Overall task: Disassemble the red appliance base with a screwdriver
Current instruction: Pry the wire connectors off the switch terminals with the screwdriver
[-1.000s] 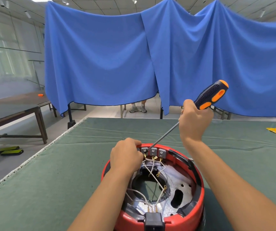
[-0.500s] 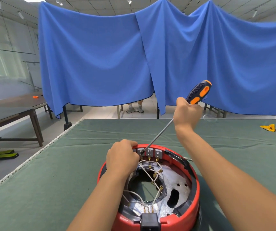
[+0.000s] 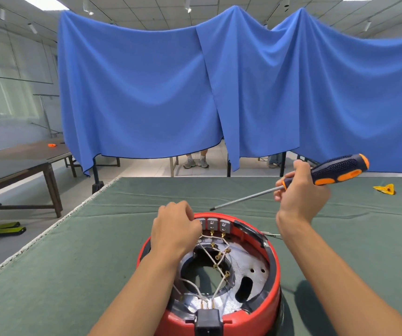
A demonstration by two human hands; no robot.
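Now your left hand point(image 3: 174, 230), fist closed, steadies the red appliance base point(image 3: 274, 275) at lower centre, while your right grip point(image 3: 300, 194) holds the screwdriver point(image 3: 335, 169) clear, tip raised above the rim.

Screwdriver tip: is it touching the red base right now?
No. The screwdriver in the right hand is lifted, its tip in the air beyond the red base rim.

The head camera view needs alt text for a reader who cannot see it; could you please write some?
A person's left hand rests on the far rim of an opened red appliance base on a green-covered table, while the right hand holds an orange-and-black screwdriver above it, tip clear of the base. Blue cloth hangs behind.
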